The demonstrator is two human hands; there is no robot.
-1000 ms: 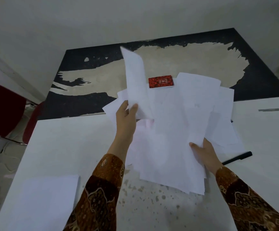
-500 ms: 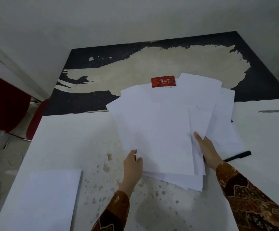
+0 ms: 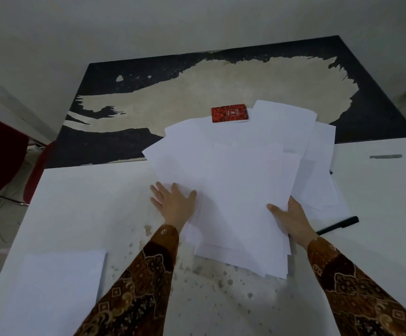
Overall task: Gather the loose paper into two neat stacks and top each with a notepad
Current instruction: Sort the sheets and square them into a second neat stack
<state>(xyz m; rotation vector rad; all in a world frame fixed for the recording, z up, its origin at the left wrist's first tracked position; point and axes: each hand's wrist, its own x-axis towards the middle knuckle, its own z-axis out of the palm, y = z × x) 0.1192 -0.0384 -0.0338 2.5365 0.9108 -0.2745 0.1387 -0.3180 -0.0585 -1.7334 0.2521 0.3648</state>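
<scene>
Near left on the bench (image 3: 75, 202): one neat stack (image 3: 61, 292), no notepad on top. Left hand (image 3: 174, 202) flat, grip wide, pressing the left edge of the messy paper pile (image 3: 233, 190). Right hand (image 3: 291, 219) pinching the pile's right side. Far off, red notepad (image 3: 230, 113). Might slide and fan out if pushed too fast; pen (image 3: 338, 225) just beside could get swept off.

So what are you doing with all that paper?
A person is tidying a messy pile of white paper on the table. The left hand lies flat against the pile's left edge, and the right hand grips its right side. A neat stack sits at the near left. A red notepad lies at the pile's far edge, and a black pen pokes out on the right.
</scene>
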